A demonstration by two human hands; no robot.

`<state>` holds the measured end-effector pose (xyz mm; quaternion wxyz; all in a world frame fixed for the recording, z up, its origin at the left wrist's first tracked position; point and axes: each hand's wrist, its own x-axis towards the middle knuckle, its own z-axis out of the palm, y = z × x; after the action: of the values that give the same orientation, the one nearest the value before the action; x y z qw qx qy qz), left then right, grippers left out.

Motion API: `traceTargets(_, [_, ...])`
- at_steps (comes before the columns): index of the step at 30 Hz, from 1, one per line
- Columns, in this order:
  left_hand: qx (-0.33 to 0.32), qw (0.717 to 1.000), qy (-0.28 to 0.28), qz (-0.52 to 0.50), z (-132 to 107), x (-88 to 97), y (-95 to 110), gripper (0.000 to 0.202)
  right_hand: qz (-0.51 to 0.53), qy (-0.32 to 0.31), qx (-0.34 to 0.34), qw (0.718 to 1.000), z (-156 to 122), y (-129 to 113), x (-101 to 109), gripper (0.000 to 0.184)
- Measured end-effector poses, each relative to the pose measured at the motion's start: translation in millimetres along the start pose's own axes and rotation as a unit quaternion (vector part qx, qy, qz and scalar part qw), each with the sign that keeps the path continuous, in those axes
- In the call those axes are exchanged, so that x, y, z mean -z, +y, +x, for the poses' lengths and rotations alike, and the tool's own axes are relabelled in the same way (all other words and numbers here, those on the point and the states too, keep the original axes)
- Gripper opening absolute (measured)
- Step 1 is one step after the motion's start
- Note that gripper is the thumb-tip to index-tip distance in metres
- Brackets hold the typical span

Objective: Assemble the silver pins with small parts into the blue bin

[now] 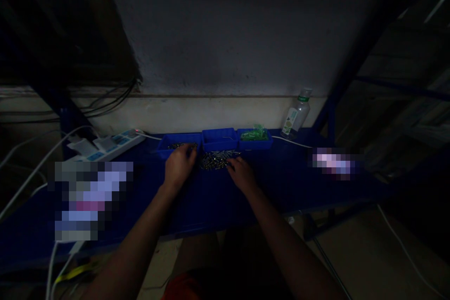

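Observation:
A loose pile of small, thin metal pieces, possibly screws or pins [216,160], lies on the blue table in front of the bins. At the pile's right edge is my right hand [242,173], its thumb and fingers closed together at the tips. My left hand [178,166] is over the front edge of the left blue bin [163,150], fingers bent and closed. That bin holds small metal parts [174,146], partly hidden by the hand. Dim light keeps me from making out what either hand pinches.
Beside the left bin stand a middle blue bin [220,139] and a right one with green plastic material [255,133]. A clear bottle [296,117] is at the back right. A white power strip [116,146] with cables lies left. Two blurred-out bright objects rest on the table [281,183].

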<state>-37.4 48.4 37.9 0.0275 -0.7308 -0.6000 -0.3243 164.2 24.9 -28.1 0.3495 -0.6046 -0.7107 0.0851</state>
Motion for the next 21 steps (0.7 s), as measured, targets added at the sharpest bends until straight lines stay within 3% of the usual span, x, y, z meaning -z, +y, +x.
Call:
traceTargets(3, [-0.077,0.99,-0.089,-0.08,-26,-13.6,19,0.029,0.005,0.001,-0.006,1.0,0,0,0,0.015])
traceTargets(6, [-0.137,0.967,-0.171,-0.133,-44,-24.6,24,0.025,0.033,-0.002,-0.007,0.999,-1,-1,4,0.014])
traceTargets(9, [-0.129,0.964,-0.17,-0.156,-48,-29.7,22,0.026,0.122,-0.043,0.018,0.991,-4,-4,10,0.015])
traceTargets(13, [-0.141,0.959,-0.173,-0.172,-47,-30.1,20,0.028,0.243,-0.131,0.057,0.959,-10,-8,17,0.015])
traceTargets(21, [-0.167,0.952,-0.192,-0.17,-48,-29.0,19,0.023,0.279,-0.16,0.042,0.946,-12,-9,19,0.015])
